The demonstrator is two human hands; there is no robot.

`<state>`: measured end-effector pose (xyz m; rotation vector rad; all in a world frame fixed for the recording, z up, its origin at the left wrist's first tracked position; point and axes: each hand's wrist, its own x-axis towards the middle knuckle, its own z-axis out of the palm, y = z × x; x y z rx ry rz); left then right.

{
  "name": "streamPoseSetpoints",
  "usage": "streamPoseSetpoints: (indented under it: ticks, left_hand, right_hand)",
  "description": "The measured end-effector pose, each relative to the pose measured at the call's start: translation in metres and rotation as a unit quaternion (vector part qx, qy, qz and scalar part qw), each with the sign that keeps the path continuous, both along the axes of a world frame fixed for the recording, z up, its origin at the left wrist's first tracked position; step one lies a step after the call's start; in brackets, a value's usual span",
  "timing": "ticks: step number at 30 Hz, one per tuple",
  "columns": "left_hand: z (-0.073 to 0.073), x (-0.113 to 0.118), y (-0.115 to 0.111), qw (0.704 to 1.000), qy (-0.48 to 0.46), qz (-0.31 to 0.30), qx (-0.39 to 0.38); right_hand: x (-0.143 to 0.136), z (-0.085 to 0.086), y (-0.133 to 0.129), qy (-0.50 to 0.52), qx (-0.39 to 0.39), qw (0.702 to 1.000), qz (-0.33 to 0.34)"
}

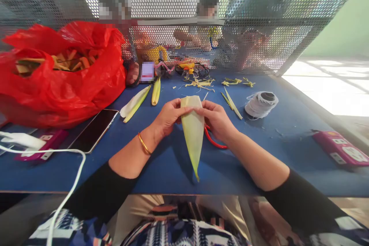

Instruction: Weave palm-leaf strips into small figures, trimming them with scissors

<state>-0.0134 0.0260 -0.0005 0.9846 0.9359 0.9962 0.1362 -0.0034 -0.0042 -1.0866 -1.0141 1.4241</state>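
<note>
A pale green corn husk [193, 132] is stretched between my hands, its broad end up and its pointed tip hanging toward me. My left hand [170, 117] pinches the upper left edge, thumb on top. The upper right edge is pinched by my right hand [216, 119], thumb also on top. Beneath my right hand a red loop [212, 142] shows, perhaps a scissors handle; the rest is hidden. Beyond my left hand lie a folded husk [135, 103] and a rolled one [156, 91]. Narrow husk strips [232, 103] rest past my right hand.
A red plastic bag [98, 84] of husk pieces fills the left, near a phone [93, 130] and a white cable [80, 169]. A thread spool [261, 104] and a magenta box [341, 148] are at right. A perforated metal screen [245, 4] stands behind; people sit beyond it.
</note>
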Motion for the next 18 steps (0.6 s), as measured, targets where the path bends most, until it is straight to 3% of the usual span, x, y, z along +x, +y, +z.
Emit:
streamPoseSetpoints:
  ticks: [9,15,18]
  left_hand:
    - [-0.001,0.0,0.003,0.995,-0.07,-0.007,-0.075]
    - [-0.006,0.005,0.001,0.976,-0.097,-0.109,-0.161]
    - [-0.009,0.006,0.0,0.979,-0.095,-0.081,-0.163]
  right_hand:
    - [-0.002,-0.006,0.002,-0.108,0.058,0.99,-0.066]
    - [0.0,-0.008,0.005,-0.135,0.084,0.981,-0.109]
    - [0.002,-0.007,0.008,-0.169,0.095,0.978,-0.083]
